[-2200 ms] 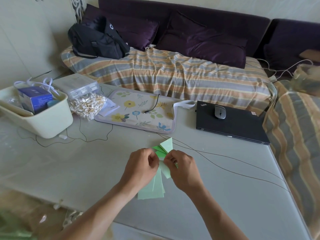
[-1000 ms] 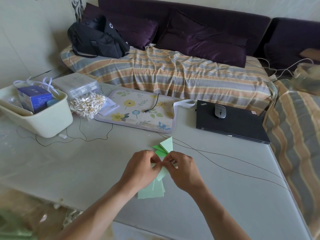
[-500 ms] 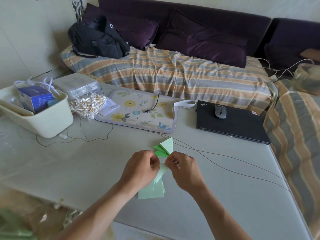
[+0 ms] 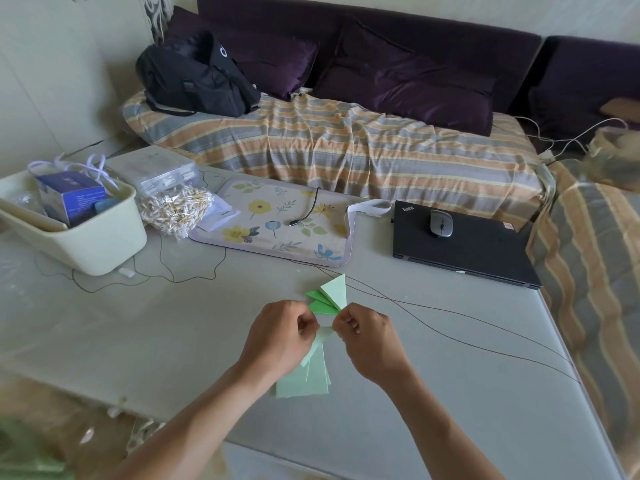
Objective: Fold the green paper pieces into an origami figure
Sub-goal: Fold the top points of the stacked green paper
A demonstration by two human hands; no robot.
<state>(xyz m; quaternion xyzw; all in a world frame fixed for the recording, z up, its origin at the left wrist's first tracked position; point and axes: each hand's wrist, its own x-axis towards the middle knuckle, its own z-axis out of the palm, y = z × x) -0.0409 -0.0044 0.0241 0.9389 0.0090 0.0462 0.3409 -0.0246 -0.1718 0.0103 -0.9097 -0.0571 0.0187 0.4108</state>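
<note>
— What are your fingers doing?

— The fingers (image 4: 309, 323) of your left hand (image 4: 277, 336) are curled and pinch one end of a small pale green folded paper piece (image 4: 323, 336). Your right hand (image 4: 370, 336) pinches its other end, fingers curled the same way. You hold the piece between both hands, just above the desk.

— Where is the rest of the green paper?

— Directly below your hands a small stack of pale green rectangular paper sheets (image 4: 306, 381) lies flat on the pale grey desk (image 4: 173, 341), partly hidden by your left wrist. Just beyond your knuckles sits a cluster of folded triangular green paper units (image 4: 329, 296), darker green ones under a pale one; I cannot tell whether they touch your hands.

— And farther out?

— Thin dark cables (image 4: 450, 332) run across the desk to your right. Ahead lies a floral-patterned mat (image 4: 277, 223), with a closed black laptop (image 4: 467, 249) to its right and a grey computer mouse (image 4: 441, 223) resting on the lid. To your left stands a cream plastic bin (image 4: 90, 244) holding a blue box (image 4: 71, 197), beside a clear bag of cotton swabs (image 4: 176, 209). Beyond the desk is a sofa with a striped cover (image 4: 346, 147), and a black bag (image 4: 194, 77) sits on it.
</note>
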